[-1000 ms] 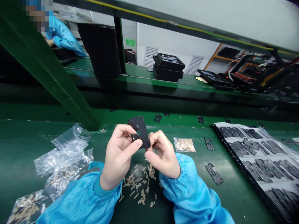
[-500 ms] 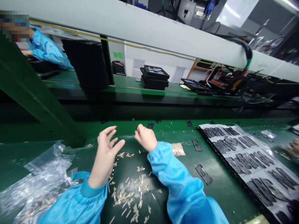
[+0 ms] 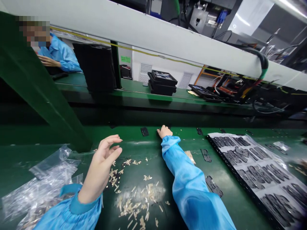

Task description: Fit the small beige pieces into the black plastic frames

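Note:
My right hand (image 3: 165, 131) reaches to the far strip of the green bench, fingers curled down over a small black part that they mostly hide. Left of it, a small flat black plate (image 3: 144, 131) lies on the same strip. My left hand (image 3: 103, 163) hovers above the bench with nothing in it, thumb apart from the bent fingers. Below and to its right are scattered small beige pieces (image 3: 130, 204), some thin strips and some irregular shapes. Another cluster of beige and dark bits (image 3: 115, 179) lies beside the left wrist.
Clear plastic bags (image 3: 45, 182) lie at left. A black-edged tray (image 3: 242, 191) with rows of black parts stands at right, with loose black plates (image 3: 214, 186) beside it. A green post (image 3: 43, 89) slants at left. Behind the shelf sits a person in blue (image 3: 64, 56).
My right hand has moved away from me and to the right, onto a black part. A black plate now shows left of it. My left hand has shifted slightly left and down. The view has shifted a little.

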`<state>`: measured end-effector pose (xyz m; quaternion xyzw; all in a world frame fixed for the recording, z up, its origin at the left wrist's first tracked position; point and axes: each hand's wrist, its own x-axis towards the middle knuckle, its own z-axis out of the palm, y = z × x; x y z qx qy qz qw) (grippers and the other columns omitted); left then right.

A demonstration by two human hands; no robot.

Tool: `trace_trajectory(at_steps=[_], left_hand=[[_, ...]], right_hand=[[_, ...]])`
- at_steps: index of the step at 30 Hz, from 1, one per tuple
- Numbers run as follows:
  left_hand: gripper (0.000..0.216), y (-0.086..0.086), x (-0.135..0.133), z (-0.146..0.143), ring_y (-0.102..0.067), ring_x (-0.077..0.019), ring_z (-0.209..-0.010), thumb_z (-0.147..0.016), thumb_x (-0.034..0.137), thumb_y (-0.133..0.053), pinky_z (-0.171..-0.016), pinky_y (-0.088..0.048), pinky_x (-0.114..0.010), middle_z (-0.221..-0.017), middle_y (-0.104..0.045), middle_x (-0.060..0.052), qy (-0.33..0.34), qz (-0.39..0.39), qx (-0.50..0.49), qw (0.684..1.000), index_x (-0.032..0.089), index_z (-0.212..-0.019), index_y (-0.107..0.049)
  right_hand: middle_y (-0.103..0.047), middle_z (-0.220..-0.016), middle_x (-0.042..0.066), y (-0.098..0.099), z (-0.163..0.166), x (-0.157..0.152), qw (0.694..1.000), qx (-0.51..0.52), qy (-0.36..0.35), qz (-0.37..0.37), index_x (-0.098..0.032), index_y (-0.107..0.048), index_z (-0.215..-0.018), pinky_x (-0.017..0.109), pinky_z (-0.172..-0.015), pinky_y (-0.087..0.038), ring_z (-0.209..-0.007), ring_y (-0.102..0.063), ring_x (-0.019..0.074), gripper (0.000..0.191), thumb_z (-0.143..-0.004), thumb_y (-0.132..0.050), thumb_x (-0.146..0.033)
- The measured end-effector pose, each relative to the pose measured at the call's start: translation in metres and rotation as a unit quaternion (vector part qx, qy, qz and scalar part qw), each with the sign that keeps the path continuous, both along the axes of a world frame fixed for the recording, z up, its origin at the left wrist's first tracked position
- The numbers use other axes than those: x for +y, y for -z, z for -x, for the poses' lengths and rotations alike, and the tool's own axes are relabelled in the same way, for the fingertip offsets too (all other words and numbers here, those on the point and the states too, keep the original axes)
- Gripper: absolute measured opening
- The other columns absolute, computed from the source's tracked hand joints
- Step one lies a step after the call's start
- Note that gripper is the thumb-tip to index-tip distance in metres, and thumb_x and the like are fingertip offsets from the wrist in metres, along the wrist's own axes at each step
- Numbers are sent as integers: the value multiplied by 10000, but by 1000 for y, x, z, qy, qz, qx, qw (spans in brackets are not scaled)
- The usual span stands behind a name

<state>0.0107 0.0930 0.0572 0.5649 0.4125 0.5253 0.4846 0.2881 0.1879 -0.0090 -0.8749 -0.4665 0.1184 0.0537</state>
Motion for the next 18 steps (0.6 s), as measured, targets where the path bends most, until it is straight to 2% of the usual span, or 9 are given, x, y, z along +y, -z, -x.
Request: trace_trajectory(at_steps=[3, 5, 7, 9, 11, 12, 14, 18], left_hand=[[166, -5, 3, -4, -504, -228, -1103, -839, 298, -458, -900, -431, -381, -1176, -492, -81, 37, -69, 116, 990, 221, -975, -516], [178, -7, 14, -19, -523, -210, -1072, -868, 276, -381, -875, -461, -361, -1116, -521, -80, 87, -121, 220, 964, 220, -970, -515], [128, -4, 33, -46, -555, -189, -1001, -825, 227, -465, -867, -469, -323, -1014, -574, -47, 141, -137, 278, 940, 225, -887, -577], [75, 4, 57, -81, -572, -190, -951, -781, 180, -552, -890, -454, -342, -955, -602, -50, 165, -130, 351, 912, 189, -825, -613], [167, 16, 78, -118, -572, -201, -951, -807, 234, -567, -862, -466, -397, -1021, -595, -81, 151, -104, 420, 889, 139, -939, -602], [266, 23, 87, -134, -566, -198, -967, -839, 286, -536, -829, -481, -416, -1093, -571, -82, 139, -89, 449, 878, 135, -1058, -553], [331, 36, 99, -160, -562, -207, -985, -850, 311, -520, -820, -488, -419, -1147, -546, -94, 111, -62, 492, 861, 143, -1135, -513], [331, 52, 111, -178, -564, -205, -982, -850, 309, -520, -819, -491, -413, -1147, -545, -97, 94, -23, 536, 838, 143, -1137, -513]], right_hand=[[-511, -1201, 91, 6, -2, -3, 1000, -12, 26, 12, -157, -484, -1182, 433, -859, -467, -1036, -539, 217, 362, -872, -510, -342], [-523, -1182, 88, 6, -1, -3, 999, -4, 25, 23, -155, -490, -1173, 422, -844, -476, -1016, -549, 209, 352, -872, -512, -337], [-542, -1148, 82, 1, 0, -2, 999, 9, 16, 31, -151, -502, -1154, 406, -822, -489, -982, -565, 197, 332, -873, -513, -328], [-554, -1126, 77, -8, -2, -3, 999, 19, 1, 29, -146, -513, -1137, 395, -810, -496, -961, -573, 189, 314, -874, -515, -319], [-561, -1112, 74, -22, -5, -9, 999, 24, -15, 16, -147, -526, -1117, 387, -806, -497, -953, -575, 184, 295, -874, -515, -314], [-566, -1100, 71, -28, -7, -15, 999, 27, -23, 4, -147, -533, -1103, 382, -802, -497, -943, -577, 180, 286, -875, -514, -317], [-588, -1044, 61, -41, -13, -32, 998, 36, -39, -28, -144, -551, -1060, 365, -782, -498, -897, -587, 165, 259, -874, -512, -320], [-634, -827, 20, -53, -25, -77, 989, 78, -65, -112, -173, -570, -902, 263, -717, -471, -770, -610, 133, 104, -835, -507, -222]])
